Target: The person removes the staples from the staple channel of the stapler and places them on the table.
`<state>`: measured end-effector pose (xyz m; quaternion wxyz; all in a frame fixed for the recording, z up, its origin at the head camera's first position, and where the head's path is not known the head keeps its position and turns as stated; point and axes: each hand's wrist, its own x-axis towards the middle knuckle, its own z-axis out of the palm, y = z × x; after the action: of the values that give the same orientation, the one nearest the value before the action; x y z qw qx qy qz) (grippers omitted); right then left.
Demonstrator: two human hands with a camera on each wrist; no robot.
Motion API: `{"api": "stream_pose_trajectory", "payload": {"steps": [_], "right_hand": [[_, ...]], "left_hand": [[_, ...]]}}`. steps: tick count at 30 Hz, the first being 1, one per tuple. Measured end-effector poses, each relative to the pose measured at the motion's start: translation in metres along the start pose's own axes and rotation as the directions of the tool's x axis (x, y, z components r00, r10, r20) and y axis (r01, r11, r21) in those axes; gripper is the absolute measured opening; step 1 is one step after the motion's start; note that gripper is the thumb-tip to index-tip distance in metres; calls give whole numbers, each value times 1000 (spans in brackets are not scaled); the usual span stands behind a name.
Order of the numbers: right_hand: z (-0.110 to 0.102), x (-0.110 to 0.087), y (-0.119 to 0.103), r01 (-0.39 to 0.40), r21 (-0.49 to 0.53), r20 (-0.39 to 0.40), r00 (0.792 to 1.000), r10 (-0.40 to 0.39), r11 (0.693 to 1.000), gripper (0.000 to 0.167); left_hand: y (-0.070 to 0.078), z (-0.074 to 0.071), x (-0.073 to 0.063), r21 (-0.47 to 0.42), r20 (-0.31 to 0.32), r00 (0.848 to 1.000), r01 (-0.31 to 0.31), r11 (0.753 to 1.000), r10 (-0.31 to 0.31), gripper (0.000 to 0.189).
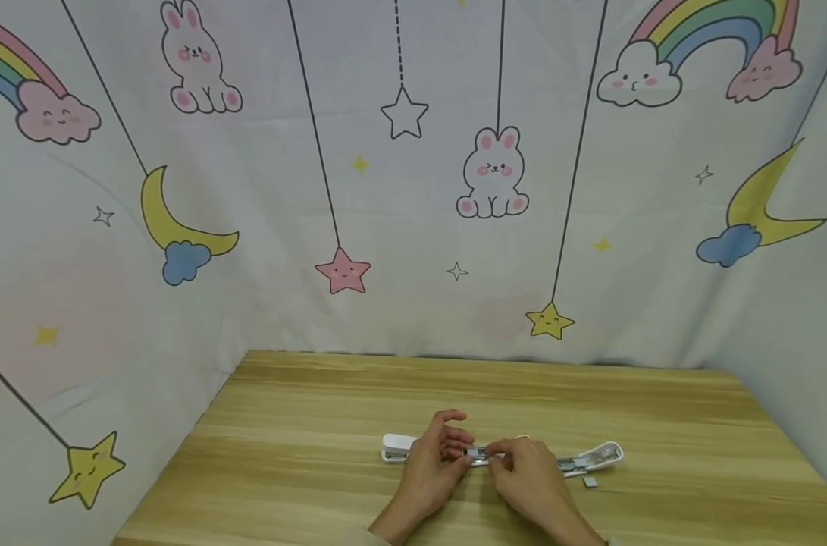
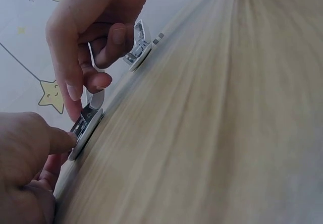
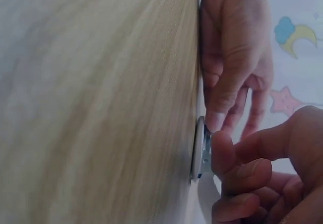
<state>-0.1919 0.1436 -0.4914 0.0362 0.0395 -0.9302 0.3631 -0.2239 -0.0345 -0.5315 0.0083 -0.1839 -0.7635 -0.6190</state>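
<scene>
White stapler [image 1: 593,457] lies opened flat on worktop [image 1: 304,425], near centre, metal magazine exposed; left hand [image 1: 432,464] fingers curled, pinching magazine to steady it; right hand [image 1: 530,476] fingertips pinch same spot; small staple strip [image 1: 590,482] lies just beside.

I see the opened stapler [image 1: 502,455] lying crosswise on the counter [image 1: 693,425], between my hands; a small staple strip [image 1: 590,481] sits just before its right end.
</scene>
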Motion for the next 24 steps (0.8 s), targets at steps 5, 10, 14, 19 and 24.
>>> {"api": "stream_pose_trajectory", "payload": {"steps": [5, 10, 14, 19, 24], "right_hand": [[0, 1, 0, -23, 7, -2, 1000, 23, 1000, 22], [-1, 1, 0, -36, 10, -16, 999, 36, 999, 23], [0, 2, 0, -26, 38, 12, 1000, 25, 999, 25], [3, 4, 0, -20, 40, 35, 999, 19, 999, 25], [3, 6, -1, -14, 60, 42, 999, 11, 998, 22]], "left_hand": [[-1, 1, -1, 9, 7, 1000, -3, 1000, 3, 59], [-1, 1, -1, 18, 13, 1000, -12, 1000, 12, 59], [0, 0, 0, 8, 6, 1000, -16, 1000, 16, 59], [-2, 0, 0, 13, 10, 1000, -16, 1000, 16, 59], [-6, 0, 0, 29, 13, 1000, -26, 999, 25, 59]]}}
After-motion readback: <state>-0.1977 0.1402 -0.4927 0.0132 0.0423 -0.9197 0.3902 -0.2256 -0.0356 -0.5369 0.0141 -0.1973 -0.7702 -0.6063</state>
